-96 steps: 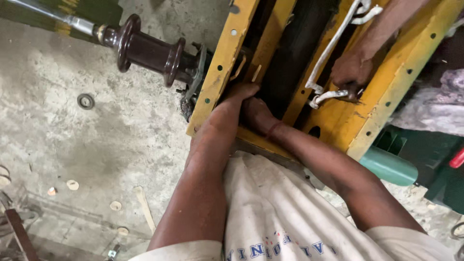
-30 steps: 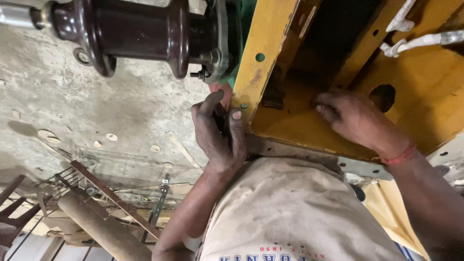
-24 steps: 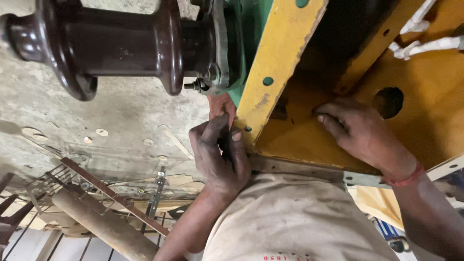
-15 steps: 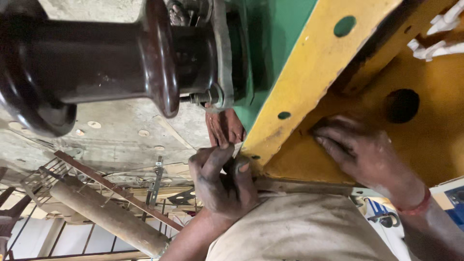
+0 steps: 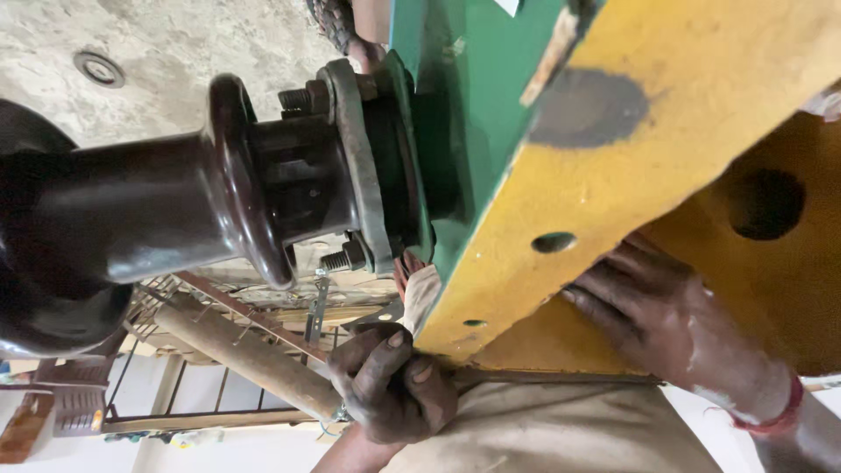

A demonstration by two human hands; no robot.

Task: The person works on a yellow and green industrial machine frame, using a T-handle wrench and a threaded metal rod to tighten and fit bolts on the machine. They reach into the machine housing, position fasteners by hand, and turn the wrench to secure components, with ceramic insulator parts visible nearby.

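Note:
My left hand [image 5: 394, 381] is curled into a tight fist at the lower corner of a yellow steel frame [image 5: 631, 166]; whatever is inside the fingers is hidden. My right hand [image 5: 666, 324], with a red thread at the wrist, lies flat with fingers spread on the yellow panel below a round hole [image 5: 766, 203]. A big dark brown ribbed insulator [image 5: 131, 219] juts left from a bolted grey flange [image 5: 355, 166] on the green housing [image 5: 464, 123]. Fingertips of another hand [image 5: 405, 267] peek out just above my left hand.
A rusty pipe [image 5: 245, 355] and thin metal bars [image 5: 236, 307] lie on the ground behind my left hand. A metal ring [image 5: 98, 68] rests on the concrete floor [image 5: 201, 44]. My pale shirt [image 5: 543, 438] fills the lower middle.
The view has closed in on the insulator and frame edge. My left hand stays clenched at the frame's corner; my right hand stays flat on the yellow panel.

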